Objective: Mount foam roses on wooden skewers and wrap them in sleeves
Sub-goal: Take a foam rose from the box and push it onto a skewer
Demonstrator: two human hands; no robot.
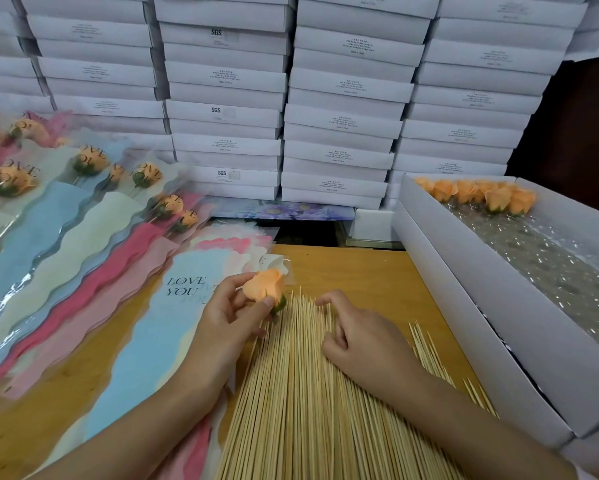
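Note:
My left hand (227, 318) holds an orange foam rose (265, 289) with a green base, just above the far tips of a wide pile of wooden skewers (301, 393) on the wooden table (360, 268). My right hand (357, 336) rests on the pile, its curled fingertips touching the skewer tips; whether it pinches one I cannot tell. Empty sleeves (173, 327) printed "LOVE YOU" lie in a fan left of the skewers, a light blue one on top.
Wrapped roses in coloured sleeves (83, 209) are piled at the left. A long white box (464, 292) at the right holds several orange roses (478, 195) on bubble wrap. Stacked white cartons (326, 98) fill the back. A few stray skewers (429, 355) lie beside the box.

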